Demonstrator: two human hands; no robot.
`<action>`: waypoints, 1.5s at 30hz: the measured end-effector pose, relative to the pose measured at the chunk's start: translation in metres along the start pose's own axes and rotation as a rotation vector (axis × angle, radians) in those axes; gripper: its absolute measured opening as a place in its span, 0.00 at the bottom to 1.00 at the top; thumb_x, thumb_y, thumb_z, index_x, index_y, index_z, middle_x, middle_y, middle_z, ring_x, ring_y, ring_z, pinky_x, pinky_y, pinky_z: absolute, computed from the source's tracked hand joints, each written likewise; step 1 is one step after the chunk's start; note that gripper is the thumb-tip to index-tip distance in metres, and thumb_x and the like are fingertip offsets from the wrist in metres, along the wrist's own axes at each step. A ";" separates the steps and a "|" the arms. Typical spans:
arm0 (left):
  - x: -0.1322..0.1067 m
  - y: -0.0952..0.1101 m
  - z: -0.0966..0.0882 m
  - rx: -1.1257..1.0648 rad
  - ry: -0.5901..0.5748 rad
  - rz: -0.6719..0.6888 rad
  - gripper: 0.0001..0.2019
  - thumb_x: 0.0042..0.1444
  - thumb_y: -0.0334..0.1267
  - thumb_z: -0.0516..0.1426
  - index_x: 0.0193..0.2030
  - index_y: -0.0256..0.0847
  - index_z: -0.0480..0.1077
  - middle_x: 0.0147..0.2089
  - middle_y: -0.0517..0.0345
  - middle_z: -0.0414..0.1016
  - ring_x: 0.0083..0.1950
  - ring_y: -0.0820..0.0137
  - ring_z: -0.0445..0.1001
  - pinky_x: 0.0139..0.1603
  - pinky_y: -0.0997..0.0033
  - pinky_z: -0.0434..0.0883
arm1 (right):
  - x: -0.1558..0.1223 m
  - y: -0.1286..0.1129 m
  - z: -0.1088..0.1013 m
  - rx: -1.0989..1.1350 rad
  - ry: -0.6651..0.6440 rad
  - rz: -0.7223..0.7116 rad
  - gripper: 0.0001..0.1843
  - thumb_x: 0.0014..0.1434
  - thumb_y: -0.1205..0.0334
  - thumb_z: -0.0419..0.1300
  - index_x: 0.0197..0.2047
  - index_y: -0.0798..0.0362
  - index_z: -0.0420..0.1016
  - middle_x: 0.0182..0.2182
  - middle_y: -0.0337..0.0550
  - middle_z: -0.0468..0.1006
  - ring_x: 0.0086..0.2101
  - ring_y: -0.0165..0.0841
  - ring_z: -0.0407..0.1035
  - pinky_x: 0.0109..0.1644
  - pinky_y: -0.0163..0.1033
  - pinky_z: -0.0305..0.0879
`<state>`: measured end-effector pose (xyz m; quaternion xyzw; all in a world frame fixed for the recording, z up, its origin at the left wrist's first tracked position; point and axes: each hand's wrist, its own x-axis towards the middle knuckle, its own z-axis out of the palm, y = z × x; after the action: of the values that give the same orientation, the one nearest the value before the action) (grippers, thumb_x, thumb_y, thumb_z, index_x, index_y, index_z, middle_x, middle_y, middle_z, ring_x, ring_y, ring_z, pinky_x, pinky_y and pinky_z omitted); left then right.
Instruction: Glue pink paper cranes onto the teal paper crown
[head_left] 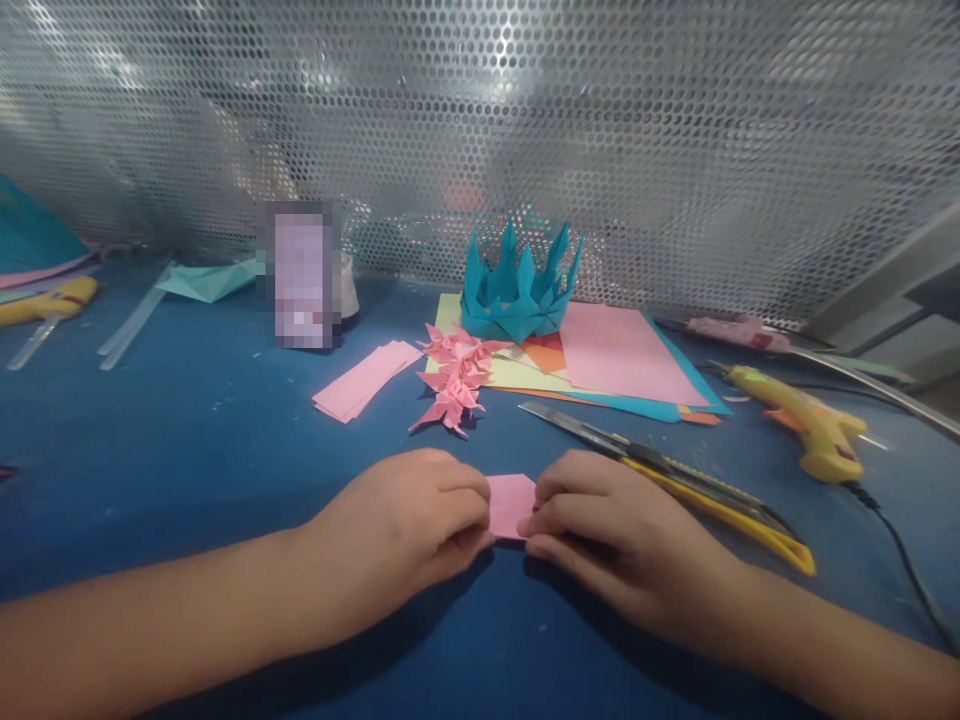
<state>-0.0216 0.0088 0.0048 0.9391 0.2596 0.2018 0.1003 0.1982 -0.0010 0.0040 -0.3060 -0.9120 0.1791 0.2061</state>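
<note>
A small pink paper piece (510, 503) lies on the blue table (195, 440), pinched between both my hands. My left hand (409, 530) grips its left edge with curled fingers. Curled the same way, my right hand (607, 535) grips its right edge. Just beyond lies a cluster of folded pink paper shapes (454, 377) and a stack of pink paper strips (365, 379). A blue folded paper crown (519, 287) stands on coloured paper sheets (622, 360).
A yellow utility knife (675, 480) lies right of my right hand. A yellow glue gun (810, 425) with its cable rests at the right. Another glue gun (45, 300) and teal paper (206, 280) lie far left. A perforated metal screen (480, 130) closes the back.
</note>
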 end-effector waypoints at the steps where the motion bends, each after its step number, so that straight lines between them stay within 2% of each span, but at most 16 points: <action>1: 0.001 0.000 0.001 -0.005 0.003 -0.007 0.10 0.58 0.31 0.51 0.29 0.35 0.70 0.30 0.56 0.75 0.32 0.72 0.71 0.35 0.72 0.69 | 0.000 -0.001 0.001 0.007 -0.003 0.023 0.10 0.61 0.66 0.53 0.32 0.55 0.73 0.27 0.44 0.72 0.31 0.31 0.65 0.35 0.36 0.61; 5: 0.002 0.002 0.004 -0.002 0.014 -0.042 0.09 0.57 0.30 0.50 0.29 0.34 0.69 0.31 0.54 0.74 0.33 0.71 0.71 0.37 0.69 0.70 | 0.001 -0.001 0.003 0.014 -0.011 0.135 0.08 0.61 0.66 0.53 0.32 0.54 0.71 0.28 0.41 0.73 0.30 0.30 0.65 0.34 0.34 0.61; 7: 0.001 0.002 0.005 -0.022 0.008 -0.066 0.08 0.56 0.29 0.50 0.30 0.35 0.69 0.35 0.52 0.74 0.34 0.71 0.71 0.38 0.69 0.71 | 0.002 -0.002 0.004 -0.020 -0.012 0.166 0.08 0.62 0.66 0.53 0.31 0.53 0.70 0.27 0.40 0.73 0.30 0.30 0.66 0.34 0.34 0.61; 11: 0.000 0.001 0.002 -0.141 -0.042 -0.105 0.06 0.56 0.33 0.54 0.29 0.35 0.68 0.47 0.48 0.69 0.37 0.71 0.71 0.40 0.69 0.71 | 0.003 -0.003 0.005 -0.101 -0.011 0.192 0.08 0.61 0.66 0.53 0.30 0.53 0.69 0.25 0.39 0.72 0.28 0.30 0.66 0.32 0.34 0.60; 16: 0.001 -0.001 -0.003 -0.241 -0.111 -0.237 0.09 0.59 0.33 0.50 0.30 0.36 0.69 0.53 0.49 0.64 0.39 0.73 0.71 0.44 0.66 0.70 | 0.006 -0.004 0.006 -0.186 -0.018 0.207 0.09 0.61 0.66 0.53 0.29 0.53 0.69 0.24 0.39 0.73 0.26 0.30 0.66 0.30 0.34 0.58; 22: 0.002 -0.002 -0.001 -0.266 -0.128 -0.310 0.10 0.59 0.33 0.50 0.29 0.36 0.67 0.54 0.48 0.62 0.45 0.68 0.71 0.46 0.63 0.70 | 0.011 -0.002 0.002 -0.184 -0.064 0.265 0.09 0.59 0.69 0.53 0.29 0.53 0.70 0.25 0.39 0.74 0.26 0.30 0.66 0.28 0.33 0.57; 28: 0.001 -0.002 0.001 -0.294 -0.117 -0.354 0.07 0.56 0.34 0.53 0.27 0.36 0.63 0.56 0.50 0.59 0.32 0.77 0.70 0.36 0.68 0.71 | 0.011 0.001 0.001 -0.121 -0.079 0.297 0.06 0.58 0.66 0.55 0.30 0.53 0.71 0.27 0.39 0.75 0.27 0.29 0.67 0.30 0.33 0.59; 32: 0.001 -0.001 0.002 -0.289 -0.086 -0.376 0.08 0.54 0.34 0.54 0.25 0.36 0.62 0.53 0.49 0.61 0.34 0.75 0.71 0.35 0.70 0.71 | 0.011 0.000 0.001 -0.132 -0.067 0.295 0.06 0.58 0.66 0.56 0.30 0.53 0.71 0.26 0.38 0.75 0.26 0.28 0.66 0.29 0.32 0.58; 38: 0.000 0.000 0.006 -0.165 -0.045 -0.332 0.13 0.56 0.35 0.53 0.22 0.35 0.65 0.50 0.48 0.66 0.30 0.76 0.68 0.36 0.66 0.72 | 0.012 -0.001 0.003 -0.182 -0.044 0.276 0.05 0.56 0.66 0.57 0.28 0.53 0.70 0.24 0.37 0.73 0.24 0.28 0.65 0.27 0.32 0.57; 45: 0.004 0.000 0.003 -0.111 -0.096 -0.326 0.12 0.56 0.35 0.52 0.23 0.35 0.68 0.48 0.48 0.68 0.37 0.71 0.72 0.41 0.65 0.72 | 0.013 -0.002 0.003 -0.202 -0.041 0.265 0.05 0.55 0.66 0.57 0.27 0.53 0.70 0.22 0.37 0.72 0.23 0.27 0.63 0.26 0.32 0.56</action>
<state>-0.0173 0.0106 0.0032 0.8861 0.3917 0.1519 0.1957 0.1865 0.0055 0.0057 -0.4391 -0.8810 0.1185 0.1303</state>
